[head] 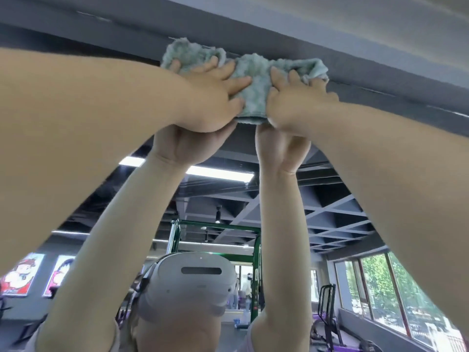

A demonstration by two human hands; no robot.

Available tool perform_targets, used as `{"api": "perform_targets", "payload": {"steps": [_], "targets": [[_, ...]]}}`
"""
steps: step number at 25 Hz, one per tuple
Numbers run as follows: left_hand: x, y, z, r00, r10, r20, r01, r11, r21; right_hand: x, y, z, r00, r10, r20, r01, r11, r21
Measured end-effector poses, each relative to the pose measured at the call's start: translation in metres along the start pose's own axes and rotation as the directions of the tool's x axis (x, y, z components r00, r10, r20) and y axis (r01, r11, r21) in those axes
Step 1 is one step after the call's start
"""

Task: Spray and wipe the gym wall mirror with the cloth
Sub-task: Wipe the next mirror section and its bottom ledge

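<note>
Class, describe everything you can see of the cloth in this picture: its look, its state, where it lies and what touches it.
The cloth is pale green mottled with white, and fluffy like terry or microfibre. It is bunched and creased, not spread flat. It stretches sideways along the top edge of the mirror and overlaps the dark grey wall band above. The left hand and right hand press it against the surface, fingers spread over it. Whether it is damp cannot be told.
</note>
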State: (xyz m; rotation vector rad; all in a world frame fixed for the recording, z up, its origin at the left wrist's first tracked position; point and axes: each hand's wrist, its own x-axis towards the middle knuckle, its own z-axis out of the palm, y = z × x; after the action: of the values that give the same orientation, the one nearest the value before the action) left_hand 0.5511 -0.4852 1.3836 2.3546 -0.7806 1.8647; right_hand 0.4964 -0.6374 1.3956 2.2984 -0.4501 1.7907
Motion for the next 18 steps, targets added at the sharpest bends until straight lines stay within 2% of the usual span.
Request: {"api": "perform_targets", "payload": {"steps": [2, 10, 15, 18], "targets": [[-0.014, -0.04, -0.003, 0.999, -0.048, 0.006, 0.048, 0.999, -0.011, -0.014, -0.041, 0.0, 0.999, -0.02, -0.044, 0.022, 0.999, 0.048], [-0.095, -0.179, -0.004, 0.981, -0.193, 0.026, 0.194, 0.98, -0.035, -0.038, -0.198, 0.001, 0.976, -0.216, -0.023, 0.217, 0.972, 0.094], [-0.093, -0.167, -0.008, 0.963, -0.264, 0.054, 0.267, 0.961, -0.069, -0.042, -0.192, 0.001, 0.968, -0.252, -0.001, 0.251, 0.964, 0.093], [-0.076, -0.132, -0.005, 0.972, -0.232, 0.026, 0.233, 0.97, -0.072, -0.041, -0.154, 0.005, 0.976, -0.216, -0.024, 0.217, 0.971, 0.105]]}}
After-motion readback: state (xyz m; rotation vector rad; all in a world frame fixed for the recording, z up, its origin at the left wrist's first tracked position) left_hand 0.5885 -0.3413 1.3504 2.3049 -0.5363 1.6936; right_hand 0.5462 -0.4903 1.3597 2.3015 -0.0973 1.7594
